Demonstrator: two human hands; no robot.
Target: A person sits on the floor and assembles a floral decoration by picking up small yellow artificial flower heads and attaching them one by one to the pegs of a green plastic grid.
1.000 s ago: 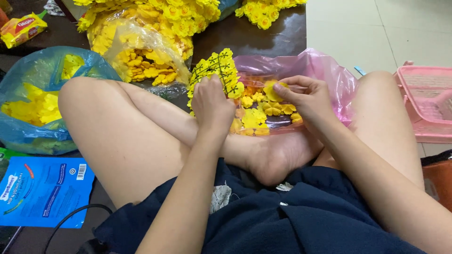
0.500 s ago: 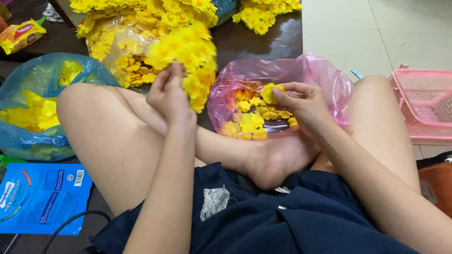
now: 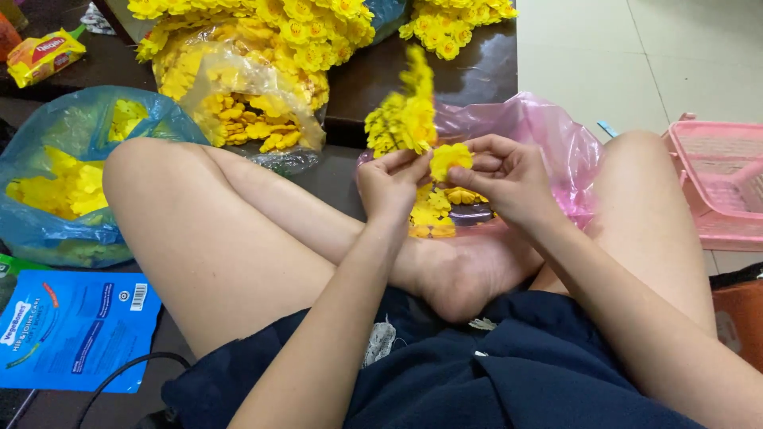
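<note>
I sit cross-legged on the floor. My left hand (image 3: 391, 184) grips the lower end of a sprig of yellow artificial flowers (image 3: 404, 115), which stands upright above it. My right hand (image 3: 509, 176) pinches a single yellow flower (image 3: 451, 157) right beside the sprig's stem, so the two hands nearly touch. Both hands hover over a pink plastic bag (image 3: 548, 135) that holds loose yellow flowers (image 3: 435, 210) and rests against my legs.
A blue plastic bag (image 3: 48, 230) of yellow petals lies at left, a clear bag (image 3: 238, 103) of yellow flowers behind my knee. Bunches of finished yellow flowers (image 3: 310, 24) lie at the back. A pink basket (image 3: 719, 183) stands right, a blue packet (image 3: 71, 330) bottom left.
My left hand lifted the flower sprig out to the left, then swung it back upright over the pink bag. My right hand took one flower from the bag and brought it up to the sprig.
</note>
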